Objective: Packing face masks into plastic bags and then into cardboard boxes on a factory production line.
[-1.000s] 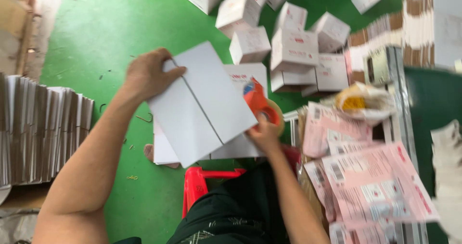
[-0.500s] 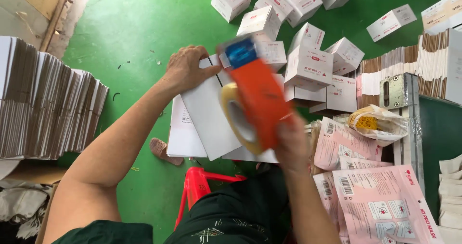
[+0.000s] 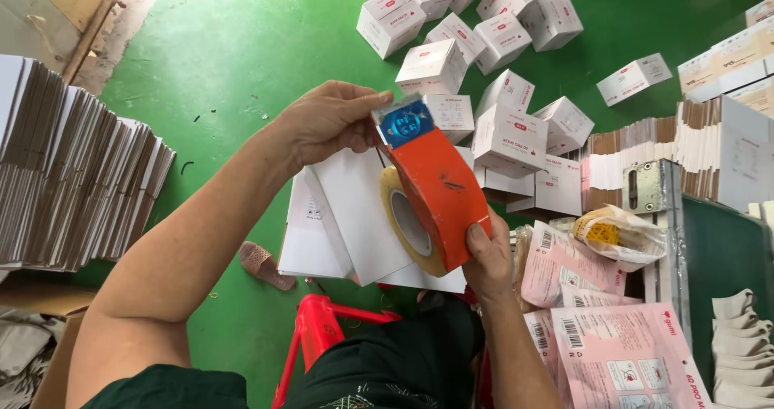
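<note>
Item: white carton [image 3: 355, 215], unsealed. My left hand [image 3: 330, 123] fingers pinch its top; right hand [image 3: 488, 260] grips orange tape dispenser [image 3: 435, 191] against it. Finished boxes [image 3: 508, 135] beyond.

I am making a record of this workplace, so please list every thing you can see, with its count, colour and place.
tape dispenser: one, orange with a blue end, centre, carrying a roll of clear tape
flat white box: one, white, under the dispenser, on the lap
small closed boxes: many, white, scattered on the green floor at top
flat cardboard stacks: many sheets, brown and white edges, left side
flat carton stacks: many, white and brown, right side
pink mailer bags: several, pink, lower right
plastic bag: one, clear with yellow contents, right
stool: one, red, below the lap
left hand: holds the box's upper edge and the dispenser's blue end
right hand: grips the dispenser's lower end
</note>
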